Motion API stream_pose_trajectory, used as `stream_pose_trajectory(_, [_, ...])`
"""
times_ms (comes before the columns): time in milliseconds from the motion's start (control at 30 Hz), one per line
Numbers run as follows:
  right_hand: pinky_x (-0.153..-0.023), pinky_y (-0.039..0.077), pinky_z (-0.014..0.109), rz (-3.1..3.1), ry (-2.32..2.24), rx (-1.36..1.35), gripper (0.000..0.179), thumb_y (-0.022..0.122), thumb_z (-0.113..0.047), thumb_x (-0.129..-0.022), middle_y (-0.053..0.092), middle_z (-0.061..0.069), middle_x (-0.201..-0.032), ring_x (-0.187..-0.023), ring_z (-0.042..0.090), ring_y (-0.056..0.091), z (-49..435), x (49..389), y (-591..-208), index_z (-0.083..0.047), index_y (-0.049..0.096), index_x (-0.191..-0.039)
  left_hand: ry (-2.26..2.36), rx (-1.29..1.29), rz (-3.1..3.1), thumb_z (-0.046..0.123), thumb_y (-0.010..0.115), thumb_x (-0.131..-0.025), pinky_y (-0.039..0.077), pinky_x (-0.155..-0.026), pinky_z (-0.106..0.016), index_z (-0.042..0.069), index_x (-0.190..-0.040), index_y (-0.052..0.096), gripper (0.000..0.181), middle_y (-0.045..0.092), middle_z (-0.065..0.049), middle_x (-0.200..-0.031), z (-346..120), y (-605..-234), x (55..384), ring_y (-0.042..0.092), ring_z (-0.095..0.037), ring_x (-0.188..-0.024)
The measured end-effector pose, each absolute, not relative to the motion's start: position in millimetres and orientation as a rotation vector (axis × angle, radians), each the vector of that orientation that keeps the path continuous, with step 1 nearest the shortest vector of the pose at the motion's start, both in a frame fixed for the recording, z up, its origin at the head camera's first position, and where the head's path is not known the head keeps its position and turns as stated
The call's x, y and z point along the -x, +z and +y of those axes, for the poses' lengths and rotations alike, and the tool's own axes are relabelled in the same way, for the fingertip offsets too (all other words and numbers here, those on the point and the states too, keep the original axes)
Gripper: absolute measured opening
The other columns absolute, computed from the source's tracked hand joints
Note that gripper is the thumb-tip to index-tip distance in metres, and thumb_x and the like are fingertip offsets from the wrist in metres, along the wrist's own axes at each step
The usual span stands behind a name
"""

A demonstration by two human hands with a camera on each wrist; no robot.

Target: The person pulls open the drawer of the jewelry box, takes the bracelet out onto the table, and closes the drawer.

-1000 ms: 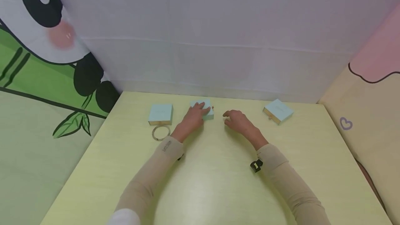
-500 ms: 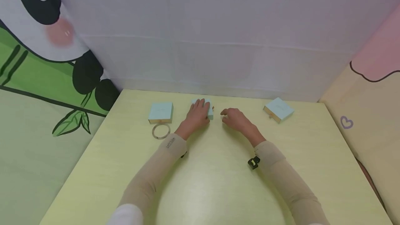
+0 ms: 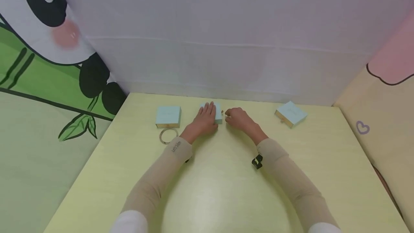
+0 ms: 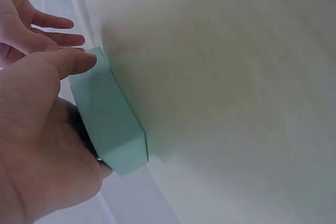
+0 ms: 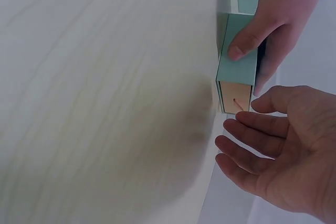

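Note:
A small pale-blue drawer box [image 3: 218,115] lies near the table's back edge. My left hand [image 3: 204,120] holds it, fingers stretched across the top and thumb on the near side, as the left wrist view also shows. The box's tan drawer end [image 5: 234,97] faces right, with a small cord pull [image 5: 238,104] at its middle. Beside that end is my right hand [image 3: 240,119]; its thumb and index fingertips are just by the pull with a gap between them, the other fingers loosely bent. Whether a fingertip touches the cord is too small to tell.
A similar blue box [image 3: 168,116] lies to the left, with a thin ring [image 3: 168,136] just in front of it. Another blue box [image 3: 290,114] sits turned at an angle on the right. A pale wall sheet [image 3: 226,71] rises behind the table.
My left hand's spread fingers have drawn together on the box top, and its thumb has moved down to the near side. My right hand has moved left to the drawer end.

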State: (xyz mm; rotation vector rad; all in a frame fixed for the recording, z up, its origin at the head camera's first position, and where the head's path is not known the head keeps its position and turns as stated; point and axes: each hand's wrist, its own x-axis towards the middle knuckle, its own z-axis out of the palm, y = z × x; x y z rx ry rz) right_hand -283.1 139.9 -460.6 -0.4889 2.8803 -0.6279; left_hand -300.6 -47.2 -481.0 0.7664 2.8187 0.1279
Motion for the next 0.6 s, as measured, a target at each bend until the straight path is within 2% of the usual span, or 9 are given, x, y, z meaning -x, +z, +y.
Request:
stream_pose_trajectory(167, [-0.096, 0.054, 0.044, 2.881, -0.606, 0.474, 0.038, 0.051, -0.014, -0.104, 0.066, 0.02, -0.131, -0.119, 0.034, 0.064, 135.5, 289.8, -460.7, 0.005, 0.062, -0.134, 0.022, -0.843, 2.767, 0.033, 0.048, -0.108, 0.007, -0.125, -0.051, -0.005, -0.16, 0.0, 0.08, -0.006, -0.022, -0.168, -50.6, -474.6, 303.3, -0.004, -0.037, -0.156])
stream_pose_trajectory(400, [-0.085, 0.055, 0.04, 2.904, -0.661, 0.418, 0.034, 0.052, -0.013, -0.103, 0.069, 0.016, -0.127, -0.098, 0.025, 0.066, 129.7, 297.9, -464.4, 0.003, 0.067, -0.129, 0.029, -0.833, 2.75, 0.039, 0.055, -0.105, 0.004, -0.125, -0.051, -0.005, -0.16, 0.001, 0.089, -0.01, -0.023, -0.168, -48.8, -473.5, 303.3, -0.007, -0.038, -0.156])
stream_pose_trajectory(600, [-0.085, 0.054, 0.041, 2.916, -0.67, 0.414, 0.033, 0.052, -0.013, -0.104, 0.071, 0.017, -0.118, -0.093, 0.024, 0.063, 126.0, 304.3, -470.0, 0.004, 0.066, -0.128, -0.015, -0.834, 2.741, 0.042, 0.053, -0.105, 0.001, -0.125, -0.05, -0.004, -0.161, -0.002, 0.09, -0.015, -0.023, -0.167, -49.5, -475.6, 300.7, -0.01, -0.037, -0.155])
